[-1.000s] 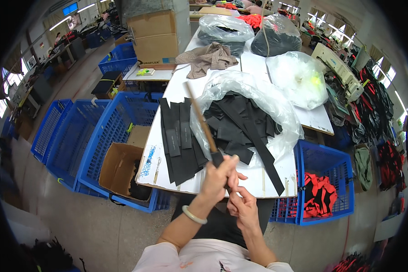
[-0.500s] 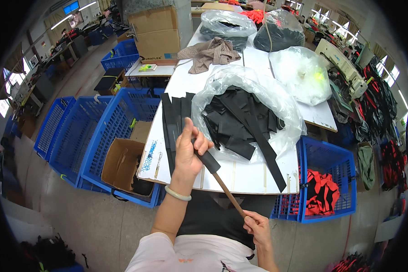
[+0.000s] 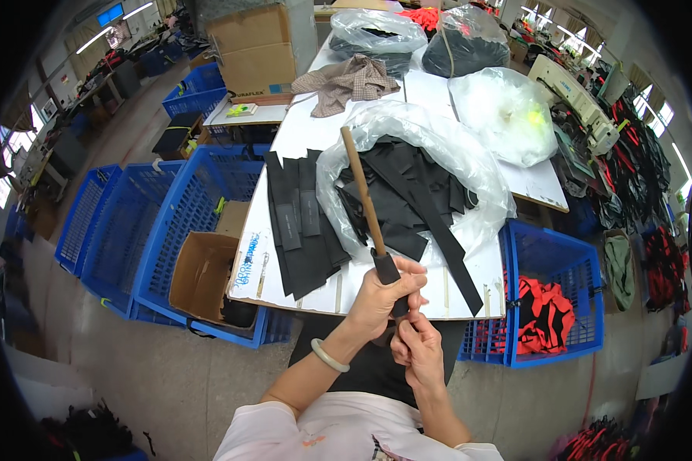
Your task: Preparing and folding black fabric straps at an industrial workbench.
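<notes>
A brown wooden stick [image 3: 364, 192] points up and away from me, leaning slightly left. Its lower part passes into a narrow black fabric tube [image 3: 387, 269]. My left hand [image 3: 375, 301] is closed round this tube and the stick inside it. Just below, my right hand [image 3: 418, 352] is closed with its fingertips at the tube's lower end, where the fingers partly hide the cloth. Flat black fabric strips [image 3: 296, 215] lie on the white table [image 3: 261, 269] left of the stick. Behind it, a clear plastic bag [image 3: 484, 207] stands open, full of black fabric pieces [image 3: 400, 184].
Blue plastic crates [image 3: 158, 230] stand left of the table, one with an open cardboard box [image 3: 200, 276]. Another blue crate [image 3: 553, 257] at the right holds red and black cloth [image 3: 544, 315]. More bags, a checked cloth [image 3: 346, 83] and a sewing machine [image 3: 573, 100] are farther back.
The stick has swung from pointing down toward my right hand to standing upward past the fabric. My left hand has closed round the tube. My right hand has moved up beside it.
</notes>
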{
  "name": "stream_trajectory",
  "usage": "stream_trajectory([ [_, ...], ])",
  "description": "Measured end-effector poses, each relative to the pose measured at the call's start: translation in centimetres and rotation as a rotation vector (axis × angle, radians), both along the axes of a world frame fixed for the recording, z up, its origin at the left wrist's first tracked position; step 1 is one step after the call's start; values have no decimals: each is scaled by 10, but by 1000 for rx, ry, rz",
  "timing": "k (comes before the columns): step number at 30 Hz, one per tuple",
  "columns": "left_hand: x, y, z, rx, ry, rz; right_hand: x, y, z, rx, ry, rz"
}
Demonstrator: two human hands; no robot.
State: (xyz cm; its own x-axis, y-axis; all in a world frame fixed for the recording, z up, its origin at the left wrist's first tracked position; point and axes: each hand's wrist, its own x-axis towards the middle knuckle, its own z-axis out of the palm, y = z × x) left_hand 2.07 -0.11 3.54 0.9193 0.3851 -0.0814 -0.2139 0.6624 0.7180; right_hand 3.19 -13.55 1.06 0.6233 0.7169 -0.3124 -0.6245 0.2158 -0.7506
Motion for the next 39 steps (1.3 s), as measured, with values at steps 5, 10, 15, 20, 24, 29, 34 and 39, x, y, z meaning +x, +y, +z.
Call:
stream_trajectory([
  [5,2,36,10,-7,-92,217,-1,-40,-34,-154,-198,-23],
  [10,4,54,16,-76,-165,309,-18,-62,-43,-232,-128,-37],
  [15,-1,3,-8,126,-146,218,-12,9,-6,117,183,27],
  [20,-10,56,16,184,-290,378,6,-34,-28,-103,-89,130],
  [24,-9,63,20,190,-244,314,7,-54,-33,-134,-179,97],
  [29,-2,44,15,173,-280,304,-2,-29,-23,-57,50,136],
  [34,-3,51,19,119,-340,287,6,-32,-26,-78,-227,31],
  [39,6,70,-2,84,-191,394,22,-46,-26,-184,-472,-88],
])
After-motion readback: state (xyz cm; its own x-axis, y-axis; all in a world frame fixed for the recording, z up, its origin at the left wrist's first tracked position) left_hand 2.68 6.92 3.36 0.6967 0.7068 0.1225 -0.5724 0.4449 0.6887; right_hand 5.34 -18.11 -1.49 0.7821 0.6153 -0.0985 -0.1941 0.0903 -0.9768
